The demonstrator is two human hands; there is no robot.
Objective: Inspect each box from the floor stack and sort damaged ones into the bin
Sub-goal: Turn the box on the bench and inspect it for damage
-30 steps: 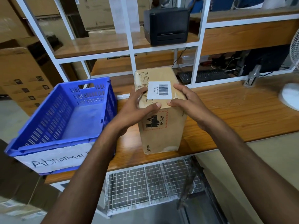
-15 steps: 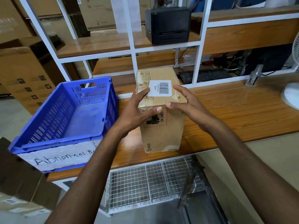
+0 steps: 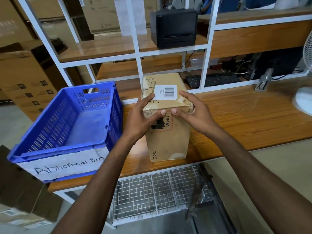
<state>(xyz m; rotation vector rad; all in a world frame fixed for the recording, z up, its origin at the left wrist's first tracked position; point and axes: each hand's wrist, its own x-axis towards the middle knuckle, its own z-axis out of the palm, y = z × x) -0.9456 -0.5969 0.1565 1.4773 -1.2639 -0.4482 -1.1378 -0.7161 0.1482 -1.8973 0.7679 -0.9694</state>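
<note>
A tall brown cardboard box [image 3: 168, 139] stands upright on the wooden table [image 3: 244, 119]. Its top carries a white barcode label and looks creased near the front edge; a UN 3481 mark shows on the front face. My left hand [image 3: 143, 117] grips the box's top left edge, thumb on the front. My right hand [image 3: 194, 112] grips the top right corner, thumb on the front edge. To the left sits the blue plastic bin [image 3: 70, 119] with a paper label reading "Abnormal Bin"; nothing lies inside it.
White shelving rises behind the table, holding a black printer [image 3: 174, 27]. A keyboard [image 3: 212, 80] lies beyond the frame. A white fan [image 3: 303, 98] stands at the right edge. Cardboard boxes [image 3: 25, 208] lie on the floor at lower left; a wire rack [image 3: 160, 195] sits under the table.
Both hands have shifted slightly on the box top, thumbs now closer together on the front edge. The box stays upright in the same spot.
</note>
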